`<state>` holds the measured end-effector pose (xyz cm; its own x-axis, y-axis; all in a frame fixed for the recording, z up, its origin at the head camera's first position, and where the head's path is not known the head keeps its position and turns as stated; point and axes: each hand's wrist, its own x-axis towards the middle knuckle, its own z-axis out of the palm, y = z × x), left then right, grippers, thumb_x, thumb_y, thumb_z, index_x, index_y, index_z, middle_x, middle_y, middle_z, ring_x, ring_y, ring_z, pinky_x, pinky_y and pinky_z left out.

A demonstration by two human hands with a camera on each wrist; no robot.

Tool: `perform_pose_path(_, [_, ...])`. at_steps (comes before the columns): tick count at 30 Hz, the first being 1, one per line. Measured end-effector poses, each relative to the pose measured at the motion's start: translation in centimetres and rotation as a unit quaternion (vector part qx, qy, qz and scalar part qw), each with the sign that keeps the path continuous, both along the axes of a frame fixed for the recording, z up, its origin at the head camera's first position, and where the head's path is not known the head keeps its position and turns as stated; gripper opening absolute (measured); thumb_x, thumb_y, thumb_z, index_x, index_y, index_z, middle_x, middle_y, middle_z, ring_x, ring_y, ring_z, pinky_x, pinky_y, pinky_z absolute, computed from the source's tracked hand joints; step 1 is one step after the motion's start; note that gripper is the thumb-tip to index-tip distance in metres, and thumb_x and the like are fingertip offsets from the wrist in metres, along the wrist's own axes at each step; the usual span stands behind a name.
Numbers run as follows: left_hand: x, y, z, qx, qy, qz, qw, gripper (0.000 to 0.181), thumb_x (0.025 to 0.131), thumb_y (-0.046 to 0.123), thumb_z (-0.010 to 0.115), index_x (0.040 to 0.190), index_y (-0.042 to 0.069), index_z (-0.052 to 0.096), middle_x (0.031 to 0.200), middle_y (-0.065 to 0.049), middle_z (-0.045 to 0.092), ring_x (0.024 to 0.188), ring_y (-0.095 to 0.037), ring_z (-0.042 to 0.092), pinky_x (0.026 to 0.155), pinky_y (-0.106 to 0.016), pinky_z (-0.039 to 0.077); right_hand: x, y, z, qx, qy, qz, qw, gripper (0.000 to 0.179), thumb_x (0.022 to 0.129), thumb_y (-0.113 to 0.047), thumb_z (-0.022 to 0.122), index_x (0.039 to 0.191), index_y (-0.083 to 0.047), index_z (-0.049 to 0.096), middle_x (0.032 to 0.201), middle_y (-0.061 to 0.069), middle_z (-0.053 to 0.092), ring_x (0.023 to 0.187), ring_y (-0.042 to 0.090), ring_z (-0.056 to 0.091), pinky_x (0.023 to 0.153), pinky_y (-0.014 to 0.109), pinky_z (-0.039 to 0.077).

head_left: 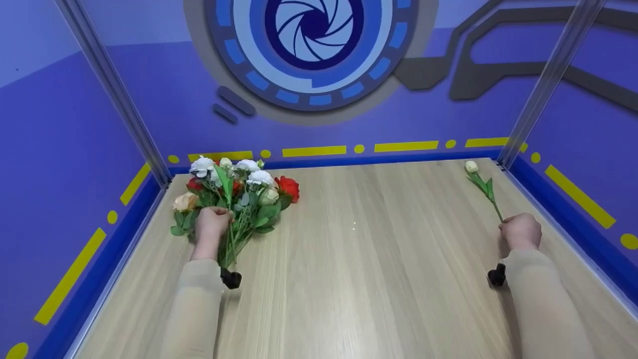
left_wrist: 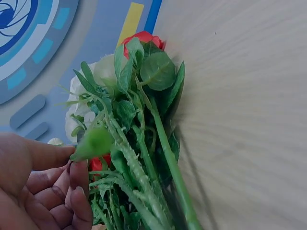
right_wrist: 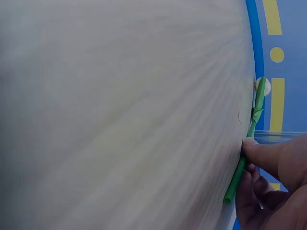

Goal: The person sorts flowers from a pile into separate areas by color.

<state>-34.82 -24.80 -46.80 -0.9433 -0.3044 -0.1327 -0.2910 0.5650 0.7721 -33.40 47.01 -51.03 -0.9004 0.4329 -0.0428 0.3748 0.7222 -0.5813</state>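
Observation:
At the left of the table lies a bunch of flowers (head_left: 269, 212) with white, red and peach blooms and bare green stems (left_wrist: 165, 148). Over its near left side, my left hand (head_left: 212, 227) pinches a green flower stem (left_wrist: 93, 143) between thumb and forefinger. Long bright leaves (head_left: 225, 183) rise from that stem among the blooms. Far to the right, my right hand (head_left: 521, 232) pinches the lower stem of a single white tulip (head_left: 471, 167). Its bud points toward the back corner, and the cut stem end (right_wrist: 229, 199) sticks out below my fingers in the right wrist view.
The wooden table (head_left: 359, 279) is bounded by blue printed walls (head_left: 349, 134) at the back and both sides. Metal posts (head_left: 543, 85) stand at the two back corners. Small black wrist cameras (head_left: 231, 278) sit at the cuffs of both beige sleeves.

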Motion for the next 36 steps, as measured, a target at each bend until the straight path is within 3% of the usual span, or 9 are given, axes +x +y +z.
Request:
perform_pose_path(5, [0.0, 0.6, -0.1, 0.017, 0.022, 0.006, 0.9996, 0.036, 0.104, 0.023, 0.059, 0.131, 0.001, 0.068, 0.123, -0.019, 0.074, 0.112, -0.034, 0.067, 0.087, -0.039, 0.053, -0.4, -0.7, 0.2, 0.015, -0.003, -0.001, 0.9999, 0.049, 0.097, -0.013, 0.059, 0.135, 0.017, 0.052, 0.137, 0.042, 0.052, 0.125, 0.060, 0.048, 0.107, 0.064, 0.043])
perform_pose_path(10, [-0.2, 1.7, 0.2, 0.033, 0.051, 0.014, 0.9981, 0.035, 0.103, 0.023, 0.062, 0.130, 0.001, 0.069, 0.117, -0.017, 0.076, 0.107, -0.031, 0.069, 0.082, -0.033, 0.052, -1.3, -2.6, 0.5, 0.036, 0.024, -0.011, 0.9990, 0.058, 0.099, -0.014, 0.055, 0.146, 0.016, 0.039, 0.140, 0.048, 0.039, 0.128, 0.066, 0.037, 0.107, 0.070, 0.038])
perform_pose_path(15, [-0.1, 4.0, 0.7, 0.066, 0.111, 0.017, 0.9915, 0.033, 0.101, 0.020, 0.065, 0.125, -0.002, 0.071, 0.108, -0.017, 0.078, 0.084, -0.017, 0.072, 0.069, -0.021, 0.049, -2.4, -6.2, 0.7, 0.012, 0.069, 0.021, 0.9973, 0.051, 0.102, -0.017, 0.053, 0.144, 0.010, 0.046, 0.139, 0.041, 0.049, 0.128, 0.060, 0.046, 0.106, 0.066, 0.042])
perform_pose_path(20, [0.2, 7.9, 0.8, 0.140, 0.177, -0.001, 0.9741, 0.025, 0.097, 0.009, 0.068, 0.115, -0.008, 0.072, 0.094, -0.018, 0.079, 0.066, -0.004, 0.066, 0.061, -0.016, 0.049, -2.7, -12.2, 0.8, -0.030, 0.105, 0.086, 0.9903, 0.037, 0.103, -0.019, 0.053, 0.130, 0.004, 0.061, 0.124, 0.030, 0.066, 0.110, 0.044, 0.065, 0.091, 0.053, 0.053])
perform_pose_path(24, [0.5, 11.4, 0.2, 0.204, 0.199, -0.023, 0.9583, 0.023, 0.095, 0.002, 0.068, 0.112, -0.013, 0.071, 0.084, -0.016, 0.078, 0.061, -0.005, 0.065, 0.058, -0.018, 0.052, -2.4, -17.5, 1.0, -0.090, 0.111, 0.131, 0.9811, 0.030, 0.104, -0.020, 0.056, 0.123, 0.001, 0.066, 0.116, 0.022, 0.067, 0.101, 0.032, 0.065, 0.082, 0.037, 0.052])
perform_pose_path(29, [1.0, 15.0, -0.9, 0.259, 0.199, -0.044, 0.9442, 0.023, 0.094, -0.001, 0.068, 0.112, -0.015, 0.069, 0.082, -0.016, 0.077, 0.059, -0.007, 0.066, 0.057, -0.018, 0.054, -1.7, -23.3, 1.1, -0.173, 0.098, 0.163, 0.9664, 0.024, 0.103, -0.019, 0.061, 0.117, -0.001, 0.070, 0.105, 0.013, 0.070, 0.092, 0.023, 0.066, 0.073, 0.026, 0.051])
perform_pose_path(32, [1.3, 16.6, -1.5, 0.275, 0.196, -0.058, 0.9396, 0.021, 0.094, -0.002, 0.067, 0.110, -0.015, 0.069, 0.083, -0.017, 0.077, 0.064, -0.008, 0.067, 0.058, -0.018, 0.054, -1.1, -26.4, 1.2, -0.225, 0.100, 0.179, 0.9525, 0.021, 0.101, -0.015, 0.065, 0.112, 0.001, 0.072, 0.097, 0.010, 0.072, 0.084, 0.020, 0.066, 0.071, 0.027, 0.054])
perform_pose_path(36, [1.7, 18.3, -2.0, 0.282, 0.184, -0.074, 0.9388, 0.019, 0.095, 0.001, 0.069, 0.107, -0.013, 0.070, 0.084, -0.018, 0.078, 0.061, -0.007, 0.065, 0.060, -0.022, 0.055, 0.1, -29.9, 1.2, -0.279, 0.106, 0.226, 0.9272, 0.019, 0.099, -0.010, 0.068, 0.108, 0.006, 0.074, 0.091, 0.012, 0.075, 0.079, 0.019, 0.070, 0.074, 0.032, 0.060])
